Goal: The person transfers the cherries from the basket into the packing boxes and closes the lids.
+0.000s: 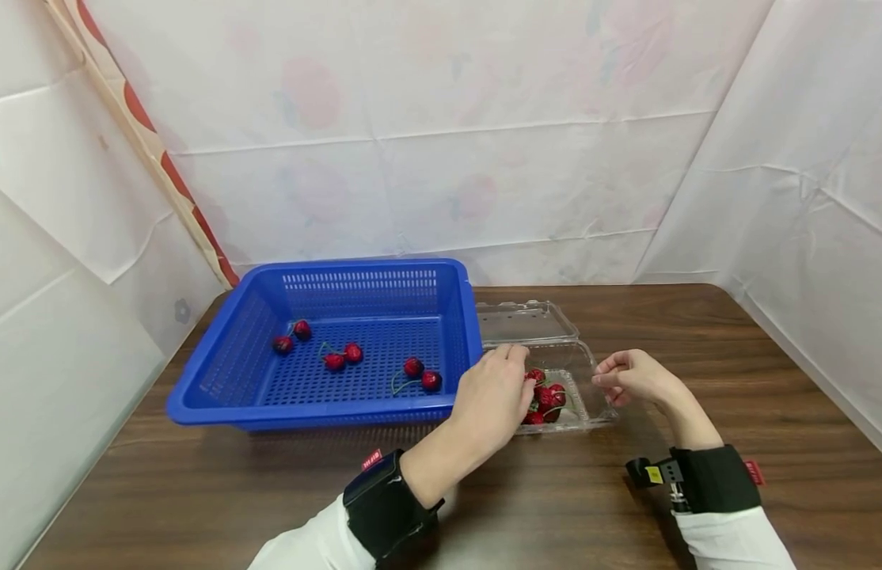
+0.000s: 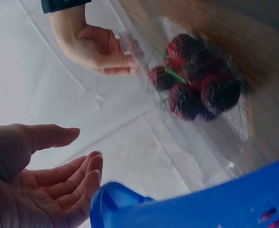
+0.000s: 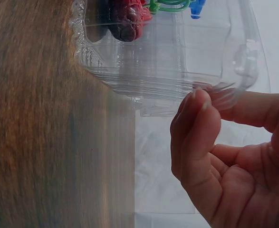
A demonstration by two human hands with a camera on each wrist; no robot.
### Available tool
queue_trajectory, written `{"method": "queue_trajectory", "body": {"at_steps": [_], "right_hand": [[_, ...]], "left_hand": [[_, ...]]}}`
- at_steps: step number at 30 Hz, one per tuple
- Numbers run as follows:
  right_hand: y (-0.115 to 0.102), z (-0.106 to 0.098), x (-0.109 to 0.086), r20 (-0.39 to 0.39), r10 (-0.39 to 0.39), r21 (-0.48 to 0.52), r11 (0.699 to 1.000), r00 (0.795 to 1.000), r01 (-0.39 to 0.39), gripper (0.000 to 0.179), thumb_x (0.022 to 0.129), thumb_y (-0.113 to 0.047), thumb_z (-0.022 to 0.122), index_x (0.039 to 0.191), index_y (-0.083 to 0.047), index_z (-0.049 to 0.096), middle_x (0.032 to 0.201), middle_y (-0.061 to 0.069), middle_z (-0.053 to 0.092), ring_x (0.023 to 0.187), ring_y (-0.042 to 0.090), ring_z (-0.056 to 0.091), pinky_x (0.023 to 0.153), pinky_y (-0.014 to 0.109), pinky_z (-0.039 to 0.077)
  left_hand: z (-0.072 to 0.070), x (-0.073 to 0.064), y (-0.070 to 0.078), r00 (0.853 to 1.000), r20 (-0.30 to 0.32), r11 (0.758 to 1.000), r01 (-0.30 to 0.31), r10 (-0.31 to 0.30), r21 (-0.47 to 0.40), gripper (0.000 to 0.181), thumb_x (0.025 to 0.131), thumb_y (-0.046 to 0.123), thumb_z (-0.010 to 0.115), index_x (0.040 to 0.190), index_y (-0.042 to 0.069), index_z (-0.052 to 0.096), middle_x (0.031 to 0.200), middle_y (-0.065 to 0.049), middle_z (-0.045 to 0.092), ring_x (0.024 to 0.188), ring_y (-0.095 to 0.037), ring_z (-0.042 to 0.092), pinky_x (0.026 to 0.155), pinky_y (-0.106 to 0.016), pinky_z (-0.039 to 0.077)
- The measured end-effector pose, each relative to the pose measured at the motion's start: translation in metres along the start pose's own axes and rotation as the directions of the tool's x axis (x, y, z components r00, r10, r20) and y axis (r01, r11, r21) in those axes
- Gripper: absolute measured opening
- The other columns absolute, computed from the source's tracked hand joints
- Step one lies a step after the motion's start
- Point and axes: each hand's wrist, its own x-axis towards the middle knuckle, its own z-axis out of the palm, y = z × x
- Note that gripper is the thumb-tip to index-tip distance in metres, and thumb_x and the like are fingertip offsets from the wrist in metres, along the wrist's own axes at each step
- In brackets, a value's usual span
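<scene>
A clear plastic clamshell box [image 1: 573, 366] stands on the table, its lid folded back behind it. Several red cherries with green stems [image 1: 551, 398] lie in its base. My right hand [image 1: 635, 377] pinches the box's right rim between thumb and fingers, as the right wrist view shows up close [image 3: 201, 128]. Over the box's left side, beside the basket's rim, is my left hand [image 1: 492, 393]. In the left wrist view, its thumb and loosely bent fingers [image 2: 84, 183] stand apart with nothing between them.
Left of the box sits a blue perforated basket [image 1: 320, 414], close against it. Inside are several cherries joined by their stems, such as a pair near the front right [image 1: 431, 381]. White sheeting [image 1: 427, 182] hangs behind and beside the brown wooden table [image 1: 270, 491].
</scene>
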Motion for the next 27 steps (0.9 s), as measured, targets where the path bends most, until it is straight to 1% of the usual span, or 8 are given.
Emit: {"method": "queue_trajectory", "body": {"at_steps": [5,13,16,21,24,27], "right_hand": [[-0.001,0.0,0.0,0.001,0.001,0.006,1.0,1.0,-0.001,0.019,0.084,-0.006,0.055,0.092,0.01,0.049,0.066,0.004,0.055,0.057,0.013,0.053,0.053,0.03,0.049],[-0.001,0.0,0.0,-0.002,0.002,0.011,1.0,1.0,-0.002,0.017,0.084,-0.005,0.055,0.091,0.01,0.049,0.066,0.004,0.055,0.056,0.012,0.053,0.053,0.03,0.049],[0.0,0.001,0.0,0.0,0.001,0.014,1.0,1.0,-0.001,0.017,0.084,-0.004,0.054,0.09,0.01,0.049,0.066,0.004,0.055,0.056,0.012,0.052,0.053,0.03,0.049],[0.0,0.001,0.0,-0.001,-0.005,0.01,1.0,1.0,0.005,0.016,0.084,-0.004,0.054,0.09,0.01,0.049,0.064,0.003,0.054,0.055,0.012,0.052,0.053,0.031,0.049],[0.0,0.001,0.0,-0.002,-0.007,0.009,1.0,1.0,0.007,0.016,0.084,-0.004,0.054,0.09,0.011,0.049,0.064,0.002,0.053,0.055,0.012,0.052,0.053,0.031,0.049],[0.001,0.001,0.0,-0.003,-0.008,0.011,1.0,1.0,0.008,0.016,0.084,-0.004,0.054,0.09,0.011,0.049,0.064,0.003,0.054,0.055,0.012,0.053,0.053,0.031,0.049]], "left_hand": [[-0.009,0.003,-0.009,0.999,-0.023,1.0,0.025,-0.025,0.005,0.025,0.081,0.02,0.063,0.1,0.005,0.06,0.09,-0.005,0.061,0.081,-0.016,0.059,0.06,-0.027,0.049],[-0.02,0.006,-0.026,0.996,-0.009,0.996,0.091,-0.091,-0.025,0.023,0.082,0.018,0.062,0.1,0.003,0.06,0.091,-0.007,0.061,0.081,-0.019,0.059,0.064,-0.03,0.049],[-0.023,0.008,-0.033,0.993,-0.003,0.993,0.117,-0.117,-0.033,0.022,0.082,0.017,0.062,0.099,0.002,0.06,0.089,-0.007,0.06,0.079,-0.02,0.058,0.063,-0.03,0.049],[-0.024,0.011,-0.047,0.985,0.026,0.984,0.172,-0.171,-0.038,0.021,0.083,0.017,0.062,0.098,0.002,0.06,0.088,-0.008,0.059,0.08,-0.02,0.058,0.063,-0.032,0.049],[-0.023,0.012,-0.055,0.978,0.043,0.979,0.203,-0.202,-0.027,0.022,0.083,0.018,0.062,0.097,0.002,0.06,0.089,-0.008,0.059,0.082,-0.021,0.057,0.065,-0.034,0.049],[-0.021,0.012,-0.063,0.974,0.05,0.975,0.223,-0.222,-0.011,0.022,0.082,0.018,0.063,0.096,0.001,0.06,0.088,-0.009,0.058,0.081,-0.023,0.057,0.065,-0.035,0.049]]}}
